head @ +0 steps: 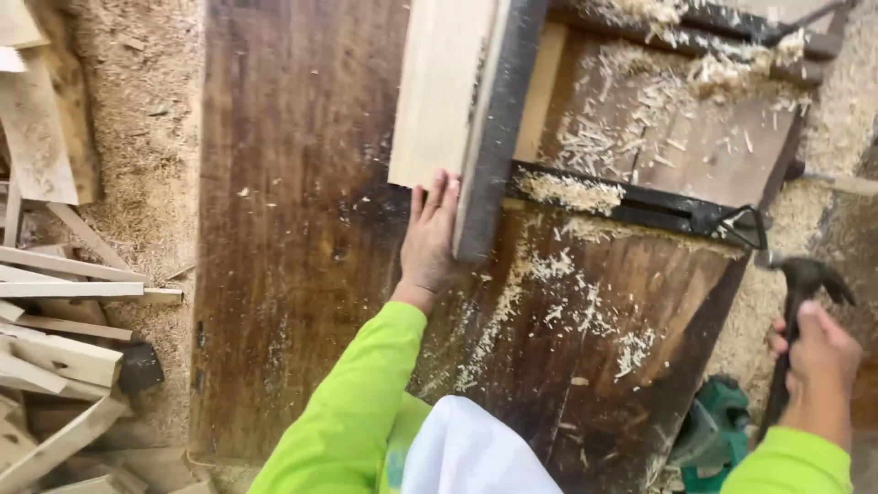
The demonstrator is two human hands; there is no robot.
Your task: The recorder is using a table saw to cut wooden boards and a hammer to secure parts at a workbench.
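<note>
Right hand [820,359] at 4 o'clock had fingers clamped on a claw hammer [798,316], head up, off the counter [293,274]. Left hand [430,240] lay flat, fingers together, steadying the pale plank [439,87] at 12 o'clock, w/ a dark bar [494,137] alongside. Judged: bracing stage; next likely needs a hammer blow w/ the plank kept steady. Plank was smooth, light; shavings [567,192] lay beyond.

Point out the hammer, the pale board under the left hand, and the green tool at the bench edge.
hammer [808,274]: head view, on its dark head.
pale board [437,91]: head view, on its flat face.
green tool [718,425]: head view, on its green body.
</note>
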